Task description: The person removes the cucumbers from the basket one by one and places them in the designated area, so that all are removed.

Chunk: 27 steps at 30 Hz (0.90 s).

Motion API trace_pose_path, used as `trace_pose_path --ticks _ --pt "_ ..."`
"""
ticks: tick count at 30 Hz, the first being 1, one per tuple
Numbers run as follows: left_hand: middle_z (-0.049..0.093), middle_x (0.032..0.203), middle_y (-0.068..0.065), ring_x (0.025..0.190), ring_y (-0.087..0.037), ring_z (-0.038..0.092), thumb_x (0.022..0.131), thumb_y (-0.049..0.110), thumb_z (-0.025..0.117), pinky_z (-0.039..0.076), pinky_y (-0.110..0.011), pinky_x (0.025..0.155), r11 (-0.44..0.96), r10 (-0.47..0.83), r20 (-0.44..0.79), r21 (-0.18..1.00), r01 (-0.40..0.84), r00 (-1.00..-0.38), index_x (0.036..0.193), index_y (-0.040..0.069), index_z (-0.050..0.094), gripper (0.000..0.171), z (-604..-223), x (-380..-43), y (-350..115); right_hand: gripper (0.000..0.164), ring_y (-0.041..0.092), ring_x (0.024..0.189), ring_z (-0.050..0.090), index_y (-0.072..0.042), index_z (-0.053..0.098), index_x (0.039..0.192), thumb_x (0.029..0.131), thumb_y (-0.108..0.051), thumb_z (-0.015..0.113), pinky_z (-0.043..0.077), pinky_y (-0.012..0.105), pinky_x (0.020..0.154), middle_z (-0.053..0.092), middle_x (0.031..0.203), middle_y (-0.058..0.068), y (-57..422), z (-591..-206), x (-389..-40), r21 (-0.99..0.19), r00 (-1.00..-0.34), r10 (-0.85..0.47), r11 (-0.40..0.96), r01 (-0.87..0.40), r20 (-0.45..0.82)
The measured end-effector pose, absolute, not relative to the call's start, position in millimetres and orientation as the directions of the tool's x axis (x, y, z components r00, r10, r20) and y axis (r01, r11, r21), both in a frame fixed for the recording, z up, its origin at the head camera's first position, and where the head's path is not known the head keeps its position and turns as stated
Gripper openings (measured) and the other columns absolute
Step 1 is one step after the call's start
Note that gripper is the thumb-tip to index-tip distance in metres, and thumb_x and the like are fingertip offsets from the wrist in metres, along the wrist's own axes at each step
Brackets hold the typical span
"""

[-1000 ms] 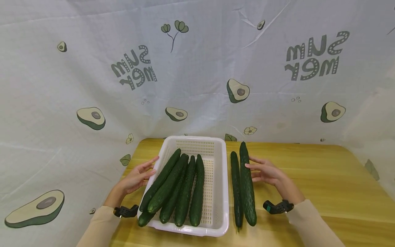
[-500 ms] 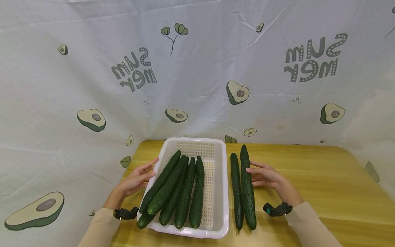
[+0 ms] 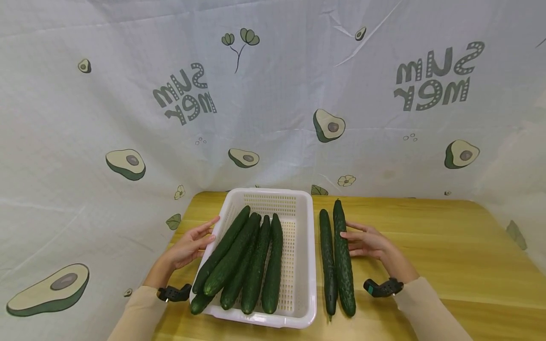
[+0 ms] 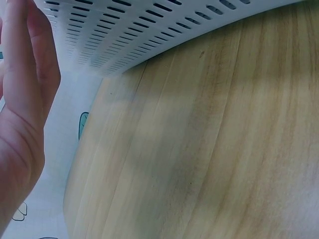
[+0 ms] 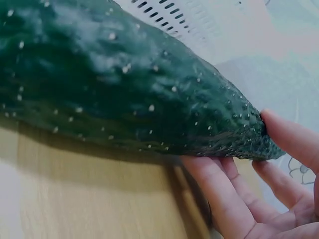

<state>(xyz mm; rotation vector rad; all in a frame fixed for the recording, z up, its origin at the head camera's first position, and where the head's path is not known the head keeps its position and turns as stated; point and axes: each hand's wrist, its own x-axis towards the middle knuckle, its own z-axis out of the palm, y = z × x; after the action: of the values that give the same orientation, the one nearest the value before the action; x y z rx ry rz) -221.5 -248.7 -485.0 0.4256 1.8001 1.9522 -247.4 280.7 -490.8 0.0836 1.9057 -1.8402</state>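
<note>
My right hand (image 3: 368,241) pinches a dark green cucumber (image 3: 343,260) from its right side. In the right wrist view the thumb (image 5: 294,139) lies on one side of this bumpy cucumber (image 5: 124,79), with the other fingers against its underside. A second cucumber (image 3: 327,265) lies close on its left. My left hand (image 3: 192,244) touches the left side of a white plastic basket (image 3: 310,265), its fingers fairly straight; the left wrist view shows the hand (image 4: 25,84) beside the slotted wall (image 4: 114,30). Several cucumbers (image 3: 255,265) lie lengthwise in the basket's left part.
Both hands work over a wooden table (image 3: 443,246). A white curtain (image 3: 273,104) printed with avocados and mirrored lettering hangs behind it. One cucumber end (image 3: 199,304) shows at the basket's near left corner. Black bands (image 3: 386,287) with small devices sit on the wrists.
My right hand and the cucumber it pinches have shifted slightly toward me, the cucumber also a touch to the right. The left hand and basket have stayed put.
</note>
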Motion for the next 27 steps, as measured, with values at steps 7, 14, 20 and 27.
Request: trace_pose_path --ticks 7,14,20,27 --pt "0.041 0.137 -0.012 0.101 -0.015 0.064 0.107 0.006 0.045 0.06 -0.034 0.079 -0.043 0.513 -0.079 0.992 -0.118 -0.855 0.161 0.02 0.021 0.061 -484.6 -220.7 -248.4 0.081 0.032 0.099 0.068 0.004 0.013 0.157 0.099 -0.016 0.065 0.06 0.042 0.079 0.062 0.124 0.021 280.3 -491.9 -246.1 -0.928 -0.885 -0.28 0.11 0.355 -0.371" --pt "0.042 0.134 -0.01 0.097 -0.013 0.065 0.107 0.006 0.044 0.06 -0.031 0.077 -0.064 0.522 -0.064 0.991 -0.114 -0.85 0.161 0.018 0.018 0.061 -486.3 -221.4 -249.4 0.081 0.027 0.091 0.07 0.005 0.017 0.156 0.097 -0.017 0.068 0.061 0.04 0.074 0.066 0.118 0.017 278.1 -490.9 -244.8 -0.929 -0.896 -0.246 0.132 0.347 -0.369" --pt "0.044 0.132 -0.01 0.095 -0.012 0.065 0.107 0.005 0.044 0.06 -0.03 0.076 -0.071 0.525 -0.06 0.991 -0.114 -0.849 0.161 0.018 0.018 0.062 -487.9 -221.3 -249.9 0.078 0.027 0.092 0.07 0.008 0.023 0.154 0.096 -0.016 0.069 0.061 0.041 0.075 0.067 0.118 0.018 278.1 -491.8 -242.0 -0.937 -0.907 -0.24 0.147 0.318 -0.345" --pt "0.045 0.131 -0.01 0.096 -0.013 0.065 0.107 0.006 0.045 0.06 -0.03 0.076 -0.079 0.528 -0.054 0.991 -0.112 -0.847 0.161 0.018 0.018 0.062 -488.0 -221.9 -249.7 0.072 0.028 0.097 0.069 0.013 0.029 0.15 0.095 -0.01 0.069 0.06 0.042 0.078 0.065 0.121 0.022 277.5 -490.5 -241.6 -0.942 -0.909 -0.256 0.148 0.3 -0.329"
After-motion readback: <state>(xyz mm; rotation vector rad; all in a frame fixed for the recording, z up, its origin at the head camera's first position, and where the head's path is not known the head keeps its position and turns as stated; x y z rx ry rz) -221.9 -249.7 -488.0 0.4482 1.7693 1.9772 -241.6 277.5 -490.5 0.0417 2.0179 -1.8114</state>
